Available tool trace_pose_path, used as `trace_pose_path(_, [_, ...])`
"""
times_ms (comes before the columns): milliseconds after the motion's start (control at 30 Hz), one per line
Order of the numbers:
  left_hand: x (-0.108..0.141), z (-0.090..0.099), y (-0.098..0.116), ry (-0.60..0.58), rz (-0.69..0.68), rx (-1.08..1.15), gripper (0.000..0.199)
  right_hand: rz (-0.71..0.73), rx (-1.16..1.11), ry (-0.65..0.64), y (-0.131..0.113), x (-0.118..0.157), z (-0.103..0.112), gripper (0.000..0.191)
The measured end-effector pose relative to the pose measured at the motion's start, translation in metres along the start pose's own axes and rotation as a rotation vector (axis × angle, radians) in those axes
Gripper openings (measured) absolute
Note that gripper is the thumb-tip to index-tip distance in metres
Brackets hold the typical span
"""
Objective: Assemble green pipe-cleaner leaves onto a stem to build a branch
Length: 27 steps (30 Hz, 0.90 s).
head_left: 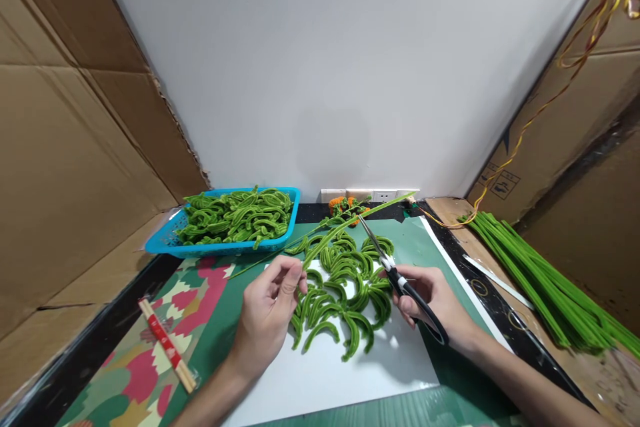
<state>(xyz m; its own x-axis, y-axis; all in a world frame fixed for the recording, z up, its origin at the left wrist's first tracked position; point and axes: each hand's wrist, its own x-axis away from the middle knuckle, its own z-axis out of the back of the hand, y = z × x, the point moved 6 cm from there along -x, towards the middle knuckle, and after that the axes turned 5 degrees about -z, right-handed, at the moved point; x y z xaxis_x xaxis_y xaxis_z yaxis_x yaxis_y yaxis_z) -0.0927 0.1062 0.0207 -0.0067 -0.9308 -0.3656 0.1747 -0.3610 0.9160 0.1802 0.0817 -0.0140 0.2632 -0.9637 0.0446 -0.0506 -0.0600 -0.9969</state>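
Note:
Pinched between the fingers of my left hand [273,307] are long green pipe cleaners [350,220] that slant up to the right. My right hand [425,297] grips black-handled scissors [390,270], their blades pointing up and left. The blade tips lie close to the pipe cleaners; I cannot tell whether they touch. Under and between the hands, several curved green pipe-cleaner pieces [350,273] are heaped on a white sheet of paper [320,387]. Behind them lies an orange flower with green leaves [340,203].
A blue basket [220,250] full of curved green pieces stands at back left. Wrapped chopsticks [167,347] lie at left. A bundle of long green pipe cleaners [545,280] rests at right, near twisted wires [525,127]. Cardboard walls [75,113] flank both sides; sockets [385,196] sit behind.

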Motion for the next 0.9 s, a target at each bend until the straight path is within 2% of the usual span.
trace_pose_path(367, [-0.0019,0.0029,-0.0041,0.018,0.018,0.024,0.032,0.009,-0.004,-0.002,0.0034,-0.0003,0.0023,0.073])
trace_pose_path(667, [0.0002,-0.0041,-0.0040,-0.055,0.011,0.006,0.030,0.047,-0.030,0.002,0.0038,-0.0012,0.0061,0.071])
trace_pose_path(900, [-0.0011,-0.0038,-0.0064,-0.052,0.013,0.019,0.032,0.055,-0.080,0.035,0.0003,-0.0010,0.0054,0.069])
